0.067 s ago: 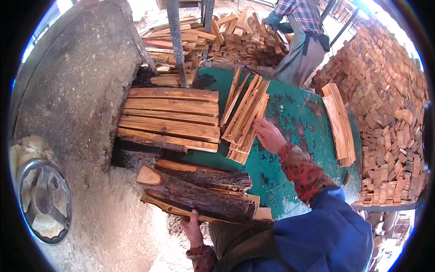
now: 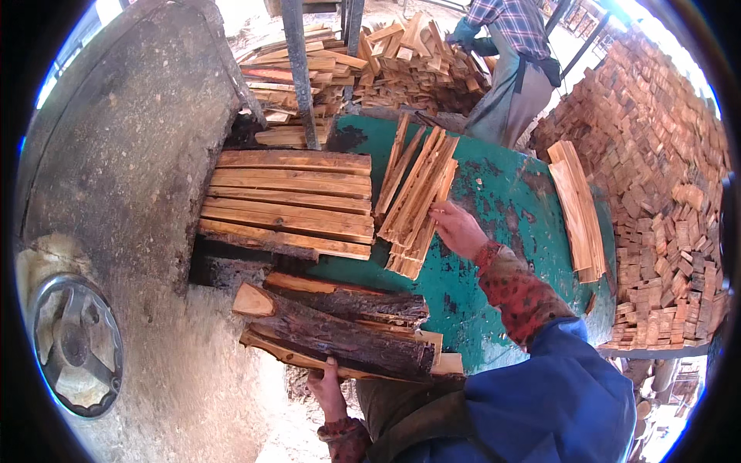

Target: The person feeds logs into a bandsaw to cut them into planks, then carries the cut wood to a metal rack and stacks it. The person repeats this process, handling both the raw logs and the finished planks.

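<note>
My left hand (image 2: 328, 392) grips the near edge of a pale board (image 2: 287, 354), its thumb on top and its other fingers mostly hidden below. On and beside that board lie bark-covered slabs (image 2: 340, 330), close against my body. My right hand (image 2: 458, 230) is closed at the right edge of a bundle of thin wood strips (image 2: 421, 193), which lies slanted on the green metal table (image 2: 502, 224). Its fingertips are partly hidden against the strips. Left of the bundle, several sawn boards (image 2: 289, 202) lie side by side, running toward the machine.
A large grey machine housing (image 2: 147, 147) with a handwheel (image 2: 76, 346) stands at left. Two pale boards (image 2: 575, 212) lie on the table's right side. Beyond are a stacked wood pile (image 2: 656, 201), a heap of offcuts (image 2: 417, 73), a metal post (image 2: 299, 69) and another person (image 2: 509, 85).
</note>
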The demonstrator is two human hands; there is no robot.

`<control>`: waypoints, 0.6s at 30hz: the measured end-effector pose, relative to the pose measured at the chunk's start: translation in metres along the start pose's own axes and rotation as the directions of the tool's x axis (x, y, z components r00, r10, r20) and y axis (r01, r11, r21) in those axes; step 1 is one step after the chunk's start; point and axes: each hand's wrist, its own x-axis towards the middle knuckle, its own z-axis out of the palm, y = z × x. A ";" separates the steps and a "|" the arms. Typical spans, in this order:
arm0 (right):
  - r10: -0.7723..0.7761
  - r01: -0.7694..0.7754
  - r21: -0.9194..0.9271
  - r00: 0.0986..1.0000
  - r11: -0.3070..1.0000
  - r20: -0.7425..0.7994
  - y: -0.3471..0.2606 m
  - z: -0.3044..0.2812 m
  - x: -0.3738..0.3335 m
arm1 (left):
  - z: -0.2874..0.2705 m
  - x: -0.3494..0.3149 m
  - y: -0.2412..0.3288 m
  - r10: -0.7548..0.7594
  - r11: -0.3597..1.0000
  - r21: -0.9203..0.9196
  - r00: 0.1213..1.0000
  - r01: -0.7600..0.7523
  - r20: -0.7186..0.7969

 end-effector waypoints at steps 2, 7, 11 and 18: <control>-0.007 0.007 0.004 1.000 1.000 0.004 -0.002 -0.012 0.012 | -0.003 0.000 -0.001 0.009 1.000 0.028 1.000 -0.009 -0.004; 0.003 -0.004 -0.007 0.995 1.000 -0.104 0.024 -0.026 0.065 | -0.002 0.000 -0.004 0.035 0.999 -0.012 0.999 -0.035 0.002; -0.172 0.167 -0.071 0.981 0.983 -0.087 0.037 -0.012 0.145 | 0.003 -0.003 0.003 -0.007 1.000 -0.010 1.000 0.007 0.002; -0.172 0.354 -0.486 0.909 0.799 0.380 0.039 0.025 0.175 | -0.008 -0.002 -0.004 -0.014 1.000 0.018 0.999 0.015 -0.036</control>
